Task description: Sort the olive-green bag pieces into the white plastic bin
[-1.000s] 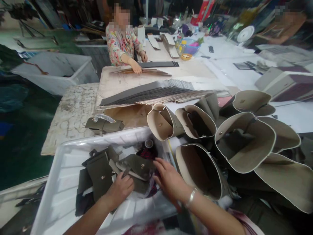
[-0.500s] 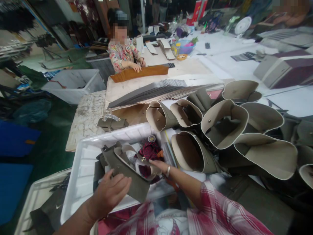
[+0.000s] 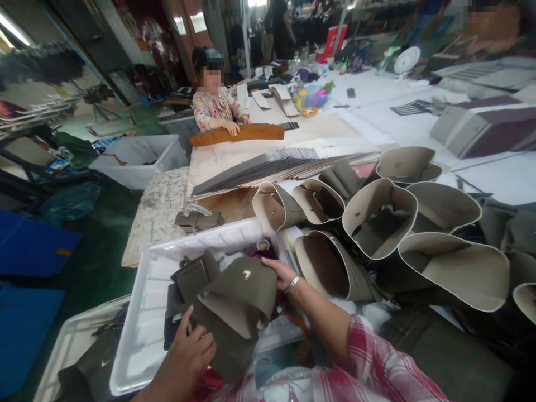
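Open bags [image 3: 377, 204] and stacked strips [image 3: 251, 171] show a bag-making workshop.

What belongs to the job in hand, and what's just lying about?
In hand: olive bag piece, held by right hand; left hand at its edge; white tub below.
Apparently lying about: white fan; bowl.
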Available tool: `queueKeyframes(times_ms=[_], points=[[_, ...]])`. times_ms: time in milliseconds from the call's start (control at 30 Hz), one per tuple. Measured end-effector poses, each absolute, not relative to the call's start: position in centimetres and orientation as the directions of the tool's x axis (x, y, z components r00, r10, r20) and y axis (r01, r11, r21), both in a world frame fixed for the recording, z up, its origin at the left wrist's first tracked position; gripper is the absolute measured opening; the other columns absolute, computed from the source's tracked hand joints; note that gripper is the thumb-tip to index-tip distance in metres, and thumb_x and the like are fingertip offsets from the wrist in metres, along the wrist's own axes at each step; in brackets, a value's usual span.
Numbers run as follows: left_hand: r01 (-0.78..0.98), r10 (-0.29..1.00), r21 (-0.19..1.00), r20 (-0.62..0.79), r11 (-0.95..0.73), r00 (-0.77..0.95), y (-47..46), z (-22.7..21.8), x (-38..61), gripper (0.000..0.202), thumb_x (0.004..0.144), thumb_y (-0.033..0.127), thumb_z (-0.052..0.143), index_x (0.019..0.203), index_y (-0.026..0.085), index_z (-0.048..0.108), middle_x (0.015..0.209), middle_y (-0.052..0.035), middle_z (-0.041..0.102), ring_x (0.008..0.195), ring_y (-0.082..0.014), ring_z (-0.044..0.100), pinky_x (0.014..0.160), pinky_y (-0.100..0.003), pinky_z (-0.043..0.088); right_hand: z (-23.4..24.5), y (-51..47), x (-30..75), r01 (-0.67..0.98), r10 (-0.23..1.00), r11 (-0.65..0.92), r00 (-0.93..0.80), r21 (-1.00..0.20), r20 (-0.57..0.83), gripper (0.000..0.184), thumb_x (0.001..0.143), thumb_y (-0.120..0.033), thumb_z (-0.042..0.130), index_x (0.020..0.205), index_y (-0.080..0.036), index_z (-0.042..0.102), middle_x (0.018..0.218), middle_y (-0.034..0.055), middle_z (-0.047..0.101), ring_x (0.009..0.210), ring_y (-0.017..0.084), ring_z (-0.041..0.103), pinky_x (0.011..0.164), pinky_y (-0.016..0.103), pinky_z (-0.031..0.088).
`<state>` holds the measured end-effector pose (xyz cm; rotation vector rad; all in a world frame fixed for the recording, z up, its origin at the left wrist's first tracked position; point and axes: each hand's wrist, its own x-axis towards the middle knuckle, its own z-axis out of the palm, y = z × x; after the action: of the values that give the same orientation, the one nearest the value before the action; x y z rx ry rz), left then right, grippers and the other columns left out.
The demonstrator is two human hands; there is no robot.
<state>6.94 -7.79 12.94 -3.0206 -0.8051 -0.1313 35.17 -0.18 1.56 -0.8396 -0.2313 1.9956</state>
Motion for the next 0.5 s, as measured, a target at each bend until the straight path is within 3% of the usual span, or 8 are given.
queueKeyframes(times_ms=[33, 100, 167, 200, 233, 300, 400, 500], points=[[0.604, 0.599, 0.065, -0.081, -0.794, 0.796, -7.4, 11.8, 6.0, 0.017, 0.074, 0.006, 0.058, 0.075, 0.021, 0.066, 0.072, 0.0011, 0.060, 0.077, -0.0181, 0.056, 0.105, -0.067, 0.011, 2.6, -0.2, 35.5, -0.639, 0.840, -0.538, -0.351, -0.550, -0.414, 0.031, 0.073, -0.034, 0.070, 0.088, -0.009, 0.060, 0.074, 0.0043, 0.064, 0.064, 0.012, 0.060, 0.067, 0.025, 0.048], [0.792, 0.698, 0.162, -0.392, -0.589, 0.599, -6.0, 9.4, 4.7, 0.039, 0.069, 0.005, 0.058, 0.098, 0.029, 0.068, 0.103, -0.0014, 0.065, 0.104, -0.0255, 0.056, 0.106, -0.066, 0.012, 4.7, -0.5, 35.4, -0.382, 0.835, -0.500, -0.452, -0.777, -0.314, 0.037, 0.063, -0.034, 0.077, 0.085, -0.008, 0.062, 0.073, 0.0026, 0.063, 0.063, 0.012, 0.057, 0.063, 0.023, 0.045], [0.864, 0.708, 0.308, -0.495, -0.399, 0.504, -4.3, 6.9, 4.4, 0.063, 0.070, 0.009, 0.057, 0.130, 0.025, 0.052, 0.139, -0.0072, 0.045, 0.129, -0.0273, 0.039, 0.111, -0.056, 0.018, 6.7, -0.9, 34.5, -0.009, 0.822, -0.258, -0.527, -0.966, -0.214, 0.027, 0.069, -0.033, 0.072, 0.077, -0.009, 0.062, 0.067, -0.0008, 0.058, 0.062, 0.009, 0.052, 0.061, 0.020, 0.040], [0.864, 0.733, 0.405, -0.481, -0.300, 0.480, -3.5, 5.6, 4.6, 0.068, 0.072, 0.013, 0.056, 0.138, 0.019, 0.043, 0.145, -0.0100, 0.035, 0.132, -0.0266, 0.035, 0.112, -0.049, 0.022, 7.6, -1.2, 33.9, 0.158, 0.836, -0.056, -0.532, -0.986, -0.133, 0.021, 0.074, -0.030, 0.068, 0.073, -0.010, 0.061, 0.065, -0.0019, 0.055, 0.062, 0.008, 0.049, 0.061, 0.019, 0.036], [0.840, 0.765, 0.507, -0.458, -0.193, 0.453, -2.6, 4.4, 5.1, 0.069, 0.074, 0.017, 0.057, 0.140, 0.013, 0.039, 0.146, -0.0128, 0.033, 0.132, -0.0267, 0.036, 0.111, -0.044, 0.027, 8.4, -1.5, 33.3, 0.306, 0.853, 0.149, -0.520, -0.940, -0.034, 0.019, 0.079, -0.027, 0.063, 0.071, -0.010, 0.060, 0.065, -0.0022, 0.055, 0.063, 0.007, 0.048, 0.060, 0.019, 0.034], [0.735, 0.807, 0.675, -0.472, 0.070, 0.356, -1.3, 2.0, 6.7, 0.063, 0.078, 0.027, 0.056, 0.136, 0.007, 0.042, 0.138, -0.0169, 0.042, 0.120, -0.0276, 0.048, 0.104, -0.039, 0.037, 9.4, -2.2, 32.4, 0.542, 0.858, 0.418, -0.499, -0.729, 0.121, 0.020, 0.088, -0.026, 0.054, 0.075, -0.012, 0.060, 0.073, -0.0005, 0.059, 0.067, 0.009, 0.050, 0.060, 0.022, 0.030], [0.373, 0.806, 0.782, -0.578, 0.500, 0.130, 0.0, -0.4, 9.7, 0.046, 0.088, 0.039, 0.047, 0.125, 0.012, 0.049, 0.127, -0.0135, 0.053, 0.102, -0.0227, 0.058, 0.087, -0.033, 0.047, 8.6, -3.4, 31.9, 0.715, 0.804, 0.579, -0.581, -0.390, 0.129, 0.016, 0.091, -0.025, 0.047, 0.088, -0.014, 0.058, 0.085, 0.0038, 0.064, 0.072, 0.015, 0.056, 0.057, 0.028, 0.027], [-0.064, 0.762, 0.759, -0.646, 0.648, 0.047, 0.9, -1.6, 12.4, 0.052, 0.093, 0.057, 0.032, 0.128, 0.021, 0.046, 0.132, -0.0090, 0.049, 0.102, -0.0205, 0.057, 0.073, -0.030, 0.051, 4.8, -4.5, 32.1, 0.716, 0.742, 0.663, -0.668, -0.218, 0.065, 0.012, 0.091, -0.021, 0.044, 0.093, -0.014, 0.054, 0.084, 0.0049, 0.063, 0.073, 0.017, 0.057, 0.060, 0.030, 0.033]])
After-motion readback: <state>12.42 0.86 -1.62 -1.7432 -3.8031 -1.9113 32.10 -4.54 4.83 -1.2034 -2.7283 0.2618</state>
